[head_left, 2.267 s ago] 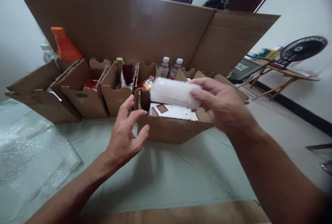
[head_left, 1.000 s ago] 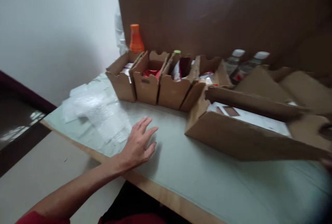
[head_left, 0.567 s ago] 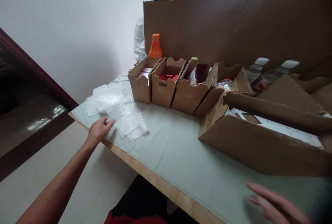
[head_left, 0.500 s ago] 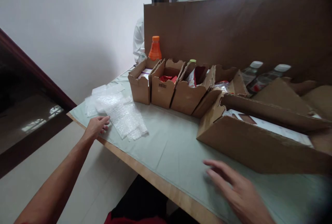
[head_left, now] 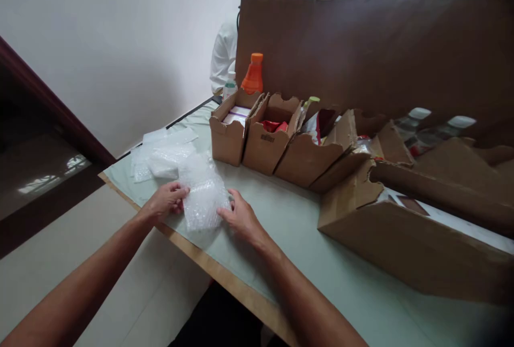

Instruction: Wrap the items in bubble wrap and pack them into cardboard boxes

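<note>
Between my two hands is a clear bubble wrap bag (head_left: 204, 202), its near end towards the table's front edge. My left hand (head_left: 166, 201) pinches its left side between thumb and fingers. On the opposite side, my right hand (head_left: 240, 216) grips the right edge, thumb on top and fingers partly hidden. More bubble wrap bags (head_left: 160, 157) lie in an overlapping pile just behind and to the left, on the pale green tablecloth (head_left: 273, 218).
Several cardboard bins (head_left: 263, 149) stand in a row behind, holding packets and boxes. A long cardboard box (head_left: 401, 234) sits at the right. An orange bottle (head_left: 252, 75) stands beyond the bins, before a tall cardboard panel (head_left: 361, 47). A person in a white sleeve (head_left: 224, 52) is behind it.
My right hand has moved left from the table's front right to the bubble wrap bag. My left hand has shifted right and taken the bag's left side.
</note>
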`<state>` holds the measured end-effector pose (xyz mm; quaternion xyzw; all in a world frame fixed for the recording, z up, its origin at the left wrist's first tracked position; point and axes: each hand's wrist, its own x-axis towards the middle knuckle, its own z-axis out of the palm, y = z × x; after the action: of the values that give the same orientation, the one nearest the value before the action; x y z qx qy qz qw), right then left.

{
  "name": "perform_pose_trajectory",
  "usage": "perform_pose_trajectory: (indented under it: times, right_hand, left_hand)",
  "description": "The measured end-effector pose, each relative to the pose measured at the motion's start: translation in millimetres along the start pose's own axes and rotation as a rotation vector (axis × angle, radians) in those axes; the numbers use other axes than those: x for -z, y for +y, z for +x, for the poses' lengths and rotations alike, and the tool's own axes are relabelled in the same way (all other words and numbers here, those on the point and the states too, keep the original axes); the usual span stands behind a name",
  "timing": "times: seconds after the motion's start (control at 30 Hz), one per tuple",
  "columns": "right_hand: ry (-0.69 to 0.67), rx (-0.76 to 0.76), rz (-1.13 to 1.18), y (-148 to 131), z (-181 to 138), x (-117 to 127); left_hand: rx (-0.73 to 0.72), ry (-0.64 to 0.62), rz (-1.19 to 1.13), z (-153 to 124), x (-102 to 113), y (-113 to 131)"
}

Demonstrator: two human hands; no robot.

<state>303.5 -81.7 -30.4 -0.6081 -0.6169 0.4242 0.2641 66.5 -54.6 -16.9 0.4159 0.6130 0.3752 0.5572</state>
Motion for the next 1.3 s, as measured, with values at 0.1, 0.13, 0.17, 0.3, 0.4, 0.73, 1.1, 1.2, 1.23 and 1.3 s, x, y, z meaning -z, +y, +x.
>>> perform_pose_trajectory:
  times: [0.1,0.13,0.17,0.3,0.4,0.73,1.1,1.2,1.23,1.3]
  right_hand:
    - [-0.023,-0.004,0.106,3,1,-6]
    - [-0.025,-0.008,0.152,3,1,-8]
    - [-0.029,-0.013,0.215,3,2,-10]
    - [-0.071,-0.031,0.497,-9,-5,-17]
    - [-0.098,-0.022,0.606,-18,-29,-19]
    - [-0.223,0.013,0.945,-1,-101,-22]
    - [0.081,-0.159,0.733,55,-144,23]
    - [0.111,-0.161,0.735,65,-152,29]
    - [0.116,-0.158,0.740,67,-155,29]
    - [0.108,-0.152,0.763,68,-161,27]
  left_hand:
    - [-0.010,-0.022,0.014,-8,0,-7]
    - [-0.023,-0.036,0.019,-13,0,-8]
    - [-0.041,-0.044,0.026,-17,-1,-10]
    - [-0.097,0.001,-0.029,-45,-8,-13]
    - [0.036,-0.032,-0.300,-70,-17,-18]
    - [-0.057,0.081,-0.522,-71,-8,23]
    - [-0.305,0.330,0.359,44,73,94]
    - [-0.350,0.459,0.556,40,61,80]
    - [-0.407,0.502,0.676,37,57,74]
    - [-0.535,0.505,0.962,35,51,61]
